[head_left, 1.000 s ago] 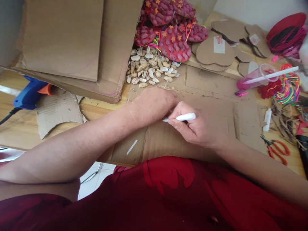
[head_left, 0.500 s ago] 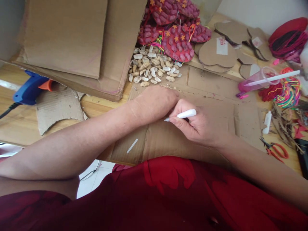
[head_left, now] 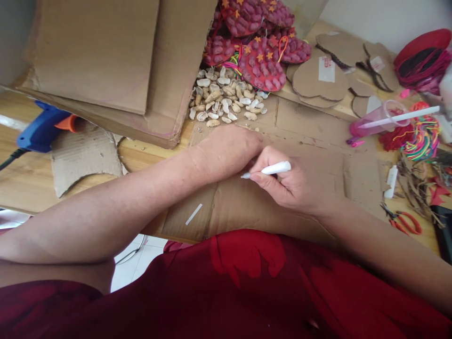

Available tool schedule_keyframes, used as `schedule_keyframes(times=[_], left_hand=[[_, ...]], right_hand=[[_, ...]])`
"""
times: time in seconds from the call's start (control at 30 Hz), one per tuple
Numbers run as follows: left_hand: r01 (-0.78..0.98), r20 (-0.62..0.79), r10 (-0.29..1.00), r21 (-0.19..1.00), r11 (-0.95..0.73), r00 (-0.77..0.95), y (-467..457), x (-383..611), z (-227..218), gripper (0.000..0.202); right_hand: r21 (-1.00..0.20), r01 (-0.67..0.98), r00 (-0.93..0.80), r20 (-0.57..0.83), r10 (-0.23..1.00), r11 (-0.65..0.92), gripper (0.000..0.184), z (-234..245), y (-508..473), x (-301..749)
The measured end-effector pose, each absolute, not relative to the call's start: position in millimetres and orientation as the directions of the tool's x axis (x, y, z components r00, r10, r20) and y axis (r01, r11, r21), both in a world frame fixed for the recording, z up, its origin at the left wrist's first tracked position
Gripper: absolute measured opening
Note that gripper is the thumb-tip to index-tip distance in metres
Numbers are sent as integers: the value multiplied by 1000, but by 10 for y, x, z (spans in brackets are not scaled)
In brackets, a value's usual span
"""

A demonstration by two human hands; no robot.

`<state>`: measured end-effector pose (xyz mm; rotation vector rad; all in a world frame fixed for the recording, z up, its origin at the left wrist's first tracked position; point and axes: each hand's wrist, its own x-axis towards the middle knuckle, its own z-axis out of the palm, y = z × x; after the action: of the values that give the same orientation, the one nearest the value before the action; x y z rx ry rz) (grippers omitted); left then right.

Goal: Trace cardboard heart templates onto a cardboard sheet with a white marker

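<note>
Between thumb and fingers, my right hand (head_left: 282, 183) grips a white marker pen (head_left: 275, 168), its grey tip pointing left just above or on the brown cardboard sheet (head_left: 243, 207). My left hand (head_left: 235, 148) rests on the same sheet, against the right hand's fingertips. Its back faces up and its fingers bend down out of sight, so whether anything lies under them is hidden. A short white strip (head_left: 194, 214) lies on the cardboard below my left forearm. Just beyond my left hand is a heap of peanut shells (head_left: 226, 96).
Large cardboard pieces (head_left: 95, 61) stack at upper left, above a blue glue gun (head_left: 42, 129). Pink shell-covered ornaments (head_left: 263, 66) lie at the back beside cardboard cutouts (head_left: 318, 80). To the right are a pink cup (head_left: 374, 120), colourful cords (head_left: 422, 134) and orange-handled pliers (head_left: 406, 221).
The pen's rear end has shifted slightly to the right. Both hands stay in nearly the same place, and the whole view has moved only a little.
</note>
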<state>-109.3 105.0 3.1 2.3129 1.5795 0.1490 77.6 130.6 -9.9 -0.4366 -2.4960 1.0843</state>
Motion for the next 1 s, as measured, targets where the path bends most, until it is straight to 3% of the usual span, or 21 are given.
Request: schedule_keyframes(times=[0.13, 0.33, 0.53, 0.73, 1.0], left_hand=[[874, -91, 901, 301, -381, 424, 1048, -1098, 17, 23], [892, -127, 920, 324, -314, 370, 1047, -1089, 39, 28], [870, -54, 890, 246, -427, 452, 1055, -1111, -13, 21], [873, -36, 914, 311, -375, 405, 1051, -1116, -24, 30], [872, -50, 892, 243, -425, 449, 1059, -1115, -14, 26]], right_hand=[[-717, 232, -889, 118, 442, 658, 15, -45, 1344, 867], [-751, 112, -883, 224, 412, 650, 17, -101, 1320, 803], [-723, 227, -887, 123, 445, 652, 15, -64, 1348, 908], [-757, 116, -879, 223, 421, 643, 20, -103, 1299, 784], [-754, 170, -894, 152, 420, 634, 13, -84, 1383, 884]])
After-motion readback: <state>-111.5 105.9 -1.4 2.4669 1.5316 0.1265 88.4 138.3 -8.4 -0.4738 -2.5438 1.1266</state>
